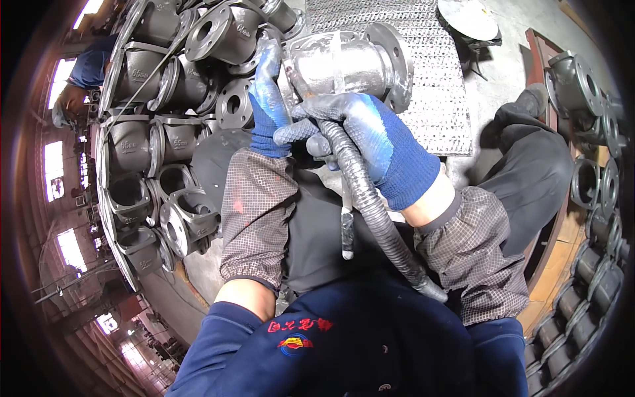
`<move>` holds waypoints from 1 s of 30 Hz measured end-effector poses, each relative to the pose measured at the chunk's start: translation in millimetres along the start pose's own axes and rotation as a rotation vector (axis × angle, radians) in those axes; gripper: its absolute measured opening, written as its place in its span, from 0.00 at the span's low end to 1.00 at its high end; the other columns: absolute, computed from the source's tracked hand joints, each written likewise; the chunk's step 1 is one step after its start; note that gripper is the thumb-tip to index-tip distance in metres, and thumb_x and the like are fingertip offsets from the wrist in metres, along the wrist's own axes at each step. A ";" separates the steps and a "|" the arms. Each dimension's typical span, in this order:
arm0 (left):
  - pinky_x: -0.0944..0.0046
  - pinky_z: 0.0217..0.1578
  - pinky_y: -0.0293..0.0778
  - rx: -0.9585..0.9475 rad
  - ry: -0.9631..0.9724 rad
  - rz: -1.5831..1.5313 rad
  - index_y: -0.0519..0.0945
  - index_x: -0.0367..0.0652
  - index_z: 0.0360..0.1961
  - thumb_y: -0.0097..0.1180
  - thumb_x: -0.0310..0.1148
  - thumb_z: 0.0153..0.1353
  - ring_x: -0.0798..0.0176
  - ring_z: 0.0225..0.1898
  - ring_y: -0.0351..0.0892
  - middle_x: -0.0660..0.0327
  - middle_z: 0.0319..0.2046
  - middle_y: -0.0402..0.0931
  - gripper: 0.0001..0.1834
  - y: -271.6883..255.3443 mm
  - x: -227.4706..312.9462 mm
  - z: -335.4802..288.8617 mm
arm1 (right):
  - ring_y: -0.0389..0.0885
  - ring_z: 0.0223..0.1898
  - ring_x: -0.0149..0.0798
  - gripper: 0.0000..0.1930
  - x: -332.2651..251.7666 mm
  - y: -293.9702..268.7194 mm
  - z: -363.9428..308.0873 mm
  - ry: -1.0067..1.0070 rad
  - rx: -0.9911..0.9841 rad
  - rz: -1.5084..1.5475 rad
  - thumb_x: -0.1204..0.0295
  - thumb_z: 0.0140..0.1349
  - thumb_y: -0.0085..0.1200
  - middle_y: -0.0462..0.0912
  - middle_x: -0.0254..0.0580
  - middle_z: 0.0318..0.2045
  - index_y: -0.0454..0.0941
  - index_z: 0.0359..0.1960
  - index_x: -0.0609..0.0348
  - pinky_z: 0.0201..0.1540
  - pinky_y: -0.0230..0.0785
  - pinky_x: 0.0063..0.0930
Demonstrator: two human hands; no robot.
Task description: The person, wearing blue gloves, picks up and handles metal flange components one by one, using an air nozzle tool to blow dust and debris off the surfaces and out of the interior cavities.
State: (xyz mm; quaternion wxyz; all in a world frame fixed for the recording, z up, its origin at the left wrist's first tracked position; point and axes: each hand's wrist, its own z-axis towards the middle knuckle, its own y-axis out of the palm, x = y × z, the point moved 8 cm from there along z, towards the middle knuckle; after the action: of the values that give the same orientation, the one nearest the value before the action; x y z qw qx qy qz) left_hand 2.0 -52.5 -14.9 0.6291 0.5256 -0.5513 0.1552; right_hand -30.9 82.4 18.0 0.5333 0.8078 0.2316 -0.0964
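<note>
A grey cast-metal valve body (350,66) lies on its side on a patterned metal work surface (440,99), one round flange toward the right. A pale strip crosses its middle. My left hand (268,92), in a blue coated glove, rests against the left end of the casting with fingers stretched out; its thumb is hidden. In front of the casting, my right hand (357,132), gloved alike, is closed round a long tape-wrapped rod-like tool (367,192). That tool slants down toward my right forearm. A thin dark tip (296,81) shows between my hands, near the casting. Below my fingers hangs a narrow strip (347,231).
Stacked grey valve castings (182,142) crowd the left side. More castings (579,86) stand at the right, beside a reddish-brown frame edge (546,245). A round pale-topped stool (468,18) is at the far right. Another person (92,69) is at the far left.
</note>
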 end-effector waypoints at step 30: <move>0.51 0.51 0.71 0.112 -0.033 0.175 0.66 0.41 0.57 0.49 0.54 0.58 0.51 0.51 0.72 0.53 0.52 0.70 0.33 -64.4 16.8 68.9 | 0.74 0.17 0.23 0.15 -15.5 -113.7 -2.8 -0.363 0.416 -0.407 0.70 0.63 0.48 0.78 0.38 0.23 0.71 0.47 0.67 0.16 0.64 0.15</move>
State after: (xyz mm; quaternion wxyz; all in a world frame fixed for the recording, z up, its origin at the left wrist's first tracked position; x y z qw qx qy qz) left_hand 21.2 -142.0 -43.2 0.5735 0.5121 -0.5961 0.2314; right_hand -98.9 117.5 -67.4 0.3597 0.8062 0.2648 -0.3879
